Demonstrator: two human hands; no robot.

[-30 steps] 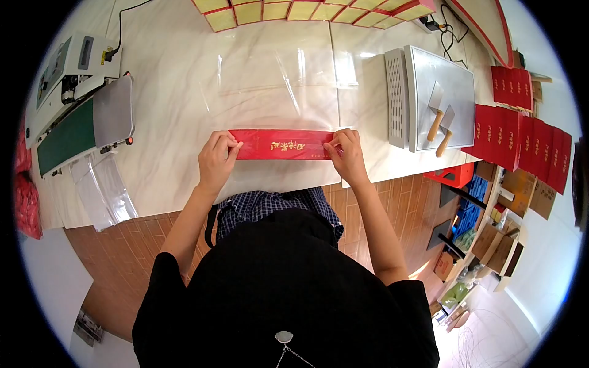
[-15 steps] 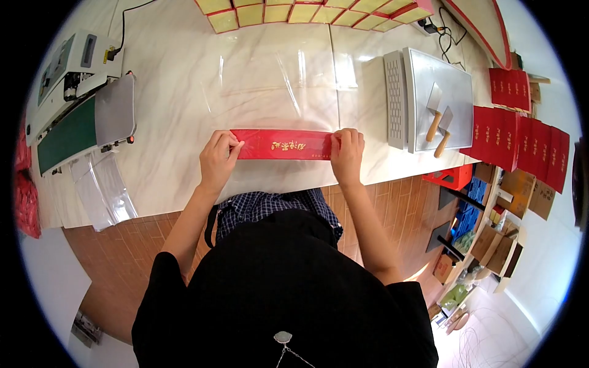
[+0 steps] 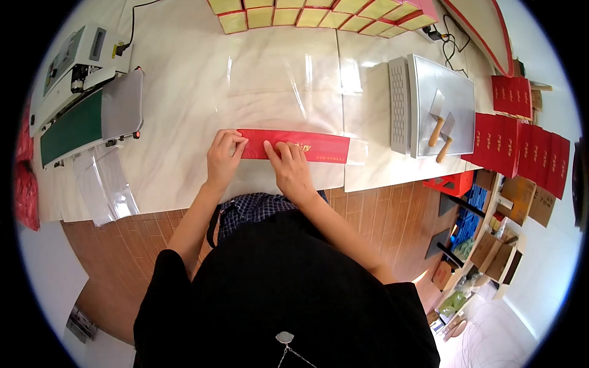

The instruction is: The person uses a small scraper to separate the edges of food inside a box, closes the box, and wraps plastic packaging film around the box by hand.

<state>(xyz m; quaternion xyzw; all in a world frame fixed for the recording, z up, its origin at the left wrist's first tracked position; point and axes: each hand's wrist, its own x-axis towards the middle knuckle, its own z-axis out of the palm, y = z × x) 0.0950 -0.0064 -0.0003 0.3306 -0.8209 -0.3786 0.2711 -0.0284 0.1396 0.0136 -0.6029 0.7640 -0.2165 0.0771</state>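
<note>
A long flat red packet (image 3: 328, 149) with gold lettering lies across the marble-look table before me. Clear plastic (image 3: 358, 151) sticks out past its right end. My left hand (image 3: 224, 154) is closed in a pinch on the packet's left end. Resting on the middle of the packet, my right hand (image 3: 291, 170) has its thumb and fingers apart and covers part of the lettering.
On the left stand a machine with a green belt (image 3: 72, 127) and some clear plastic sleeves (image 3: 105, 184). Yellow boxes with red edges (image 3: 288, 16) line the back. A metal box (image 3: 423, 80) carries two wooden-handled trowels (image 3: 436, 132). Red bags (image 3: 497, 141) stand far right.
My right hand has left the packet's right end and moved left to its middle. The right end and its clear plastic now show. My left hand still pinches the left end.
</note>
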